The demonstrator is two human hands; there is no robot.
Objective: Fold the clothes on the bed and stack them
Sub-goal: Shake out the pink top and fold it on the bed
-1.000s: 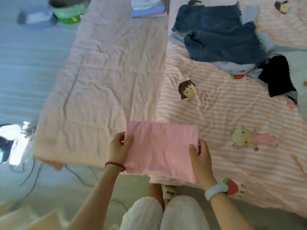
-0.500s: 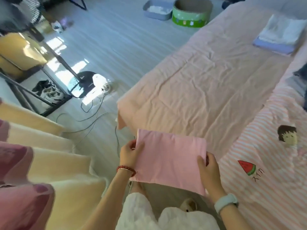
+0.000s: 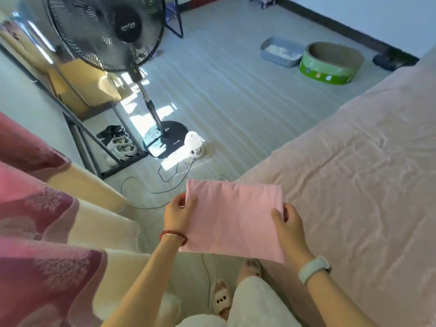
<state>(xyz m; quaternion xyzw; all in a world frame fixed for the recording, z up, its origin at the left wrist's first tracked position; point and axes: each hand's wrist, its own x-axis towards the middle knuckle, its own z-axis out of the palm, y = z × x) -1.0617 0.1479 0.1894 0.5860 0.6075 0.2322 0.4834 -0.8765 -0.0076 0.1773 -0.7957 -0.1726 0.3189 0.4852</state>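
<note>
While my left hand and right hand each pinch a side edge, thumbs on top, the folded pink cloth hangs in air beside the bed corner. On the floor: grey tray holding white material; green oval bin, contents unclear.

I am seeing a black pedestal fan standing on the floor, a small white fan sitting just beside its base — cables trailing nearby. A grey tray and a green oval box are lying side by side; sneakers are sitting under a metal rack.
</note>
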